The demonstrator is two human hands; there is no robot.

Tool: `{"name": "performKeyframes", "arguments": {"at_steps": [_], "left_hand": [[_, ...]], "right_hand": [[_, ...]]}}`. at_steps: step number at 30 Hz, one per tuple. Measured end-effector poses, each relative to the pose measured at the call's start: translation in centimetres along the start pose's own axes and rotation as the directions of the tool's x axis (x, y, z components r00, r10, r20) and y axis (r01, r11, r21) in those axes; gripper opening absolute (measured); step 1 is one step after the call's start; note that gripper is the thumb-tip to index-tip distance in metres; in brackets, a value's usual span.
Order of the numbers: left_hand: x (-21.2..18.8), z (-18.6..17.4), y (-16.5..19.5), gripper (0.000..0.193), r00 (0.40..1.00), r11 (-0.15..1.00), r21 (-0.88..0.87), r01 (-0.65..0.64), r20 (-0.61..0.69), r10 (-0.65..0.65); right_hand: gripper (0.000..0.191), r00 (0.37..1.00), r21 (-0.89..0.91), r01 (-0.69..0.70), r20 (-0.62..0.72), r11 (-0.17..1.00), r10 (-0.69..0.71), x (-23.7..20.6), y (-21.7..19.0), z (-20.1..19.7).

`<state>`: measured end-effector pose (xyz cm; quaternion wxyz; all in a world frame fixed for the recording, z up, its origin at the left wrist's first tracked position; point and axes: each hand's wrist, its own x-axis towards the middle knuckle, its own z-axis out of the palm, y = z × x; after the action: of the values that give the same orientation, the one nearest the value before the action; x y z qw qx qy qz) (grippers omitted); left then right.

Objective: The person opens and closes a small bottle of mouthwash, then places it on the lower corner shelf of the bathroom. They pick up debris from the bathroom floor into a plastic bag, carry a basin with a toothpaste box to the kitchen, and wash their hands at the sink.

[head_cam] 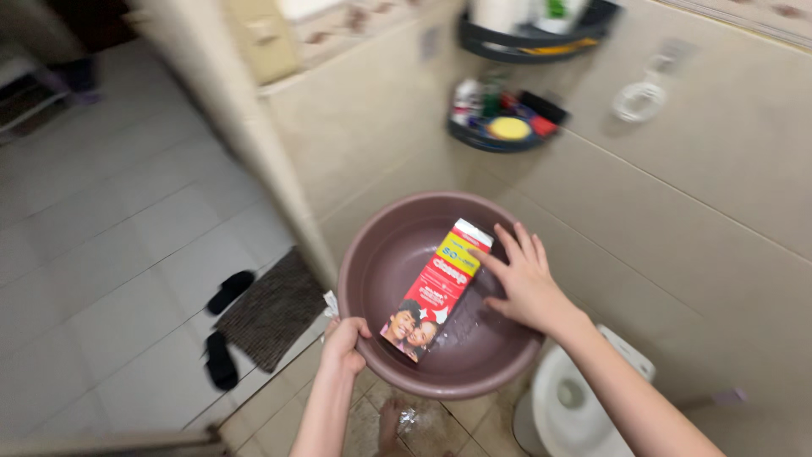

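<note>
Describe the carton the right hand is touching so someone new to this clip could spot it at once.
Find the round brown basin held up in front of the tiled wall, with the left hand gripping its near rim. Inside lies a long carton, with the right hand against its upper end. It is red with a yellow band, the only box in the basin.

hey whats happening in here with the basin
A person stands in a tiled bathroom holding a round mauve plastic basin out in front of them. The left hand grips its near rim, while the right hand reaches inside with fingers spread, touching a red and yellow carton that lies slanted in the basin. A little water shows at the bottom. A white toilet sits below on the right, and black slippers lie by a dark mat.
</note>
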<state>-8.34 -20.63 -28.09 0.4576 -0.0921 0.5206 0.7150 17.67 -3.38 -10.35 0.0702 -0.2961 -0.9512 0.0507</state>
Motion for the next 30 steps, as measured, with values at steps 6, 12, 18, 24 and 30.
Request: {"name": "performKeyframes", "arguments": {"at_steps": [6, 12, 18, 24, 30], "left_hand": [[-2.7, -8.9, 3.5, 0.054, 0.985, 0.99, -0.03, -0.136, -0.107, 0.132], [-2.9, -15.8, 7.5, 0.056, 0.97, 0.984, -0.039, -0.173, -0.183, 0.163], [-2.0, -20.5, 11.6, 0.058, 0.971, 0.996, -0.04, -0.085, -0.229, 0.073], [0.4, -24.2, 16.6, 0.058, 0.995, 0.998, -0.039, -0.048, -0.089, 0.044], [2.8, -27.6, 23.0, 0.06, 0.989, 0.992, 0.099, -0.073, -0.124, 0.085]], "right_hand": [[0.099, 0.953, 0.029, 0.214, 0.212, 0.976, -0.215, 5.4, -8.2, 1.9], [0.094, 0.909, 0.046, 0.31, 0.278, 0.95, -0.311, 8.9, -13.9, 4.0], [0.093, 0.878, 0.142, 0.348, 0.296, 0.927, -0.375, 12.0, -18.4, 6.4], [0.085, 0.874, 0.222, 0.348, 0.275, 0.911, -0.401, 15.9, -23.4, 8.8], [0.07, 0.894, 0.356, 0.317, 0.197, 0.879, -0.403, 19.8, -28.3, 10.0]]}}
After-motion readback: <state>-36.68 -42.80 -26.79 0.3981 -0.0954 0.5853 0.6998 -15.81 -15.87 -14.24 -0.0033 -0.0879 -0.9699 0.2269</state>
